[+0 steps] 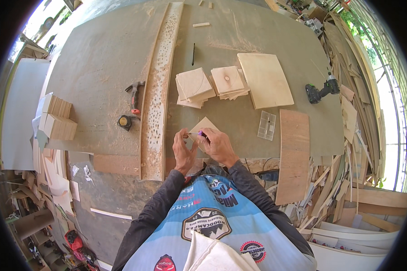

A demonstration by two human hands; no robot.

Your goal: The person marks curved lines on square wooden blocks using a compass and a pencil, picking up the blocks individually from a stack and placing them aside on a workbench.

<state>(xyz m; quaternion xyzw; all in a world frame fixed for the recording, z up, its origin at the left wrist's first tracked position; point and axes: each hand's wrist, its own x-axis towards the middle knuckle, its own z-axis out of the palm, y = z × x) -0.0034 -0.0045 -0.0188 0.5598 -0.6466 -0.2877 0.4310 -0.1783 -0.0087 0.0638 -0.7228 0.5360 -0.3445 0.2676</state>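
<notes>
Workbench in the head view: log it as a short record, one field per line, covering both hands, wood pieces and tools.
Right hand: fingers around the purple part of a small tool
Left hand: fingers at the tool's thin metal end
Under hands: pale wooden square, set cornerwise
Beyond hands: two stacks of squares, beside a larger pale board
Left side: hammer, tape measure
Right side: clear divided box, cordless drill
Surface: grey-green workbench, sawdust scattered

Bright daylight, totally blown out far right of the right hand (219, 146); edges bend hard into black corners.
</notes>
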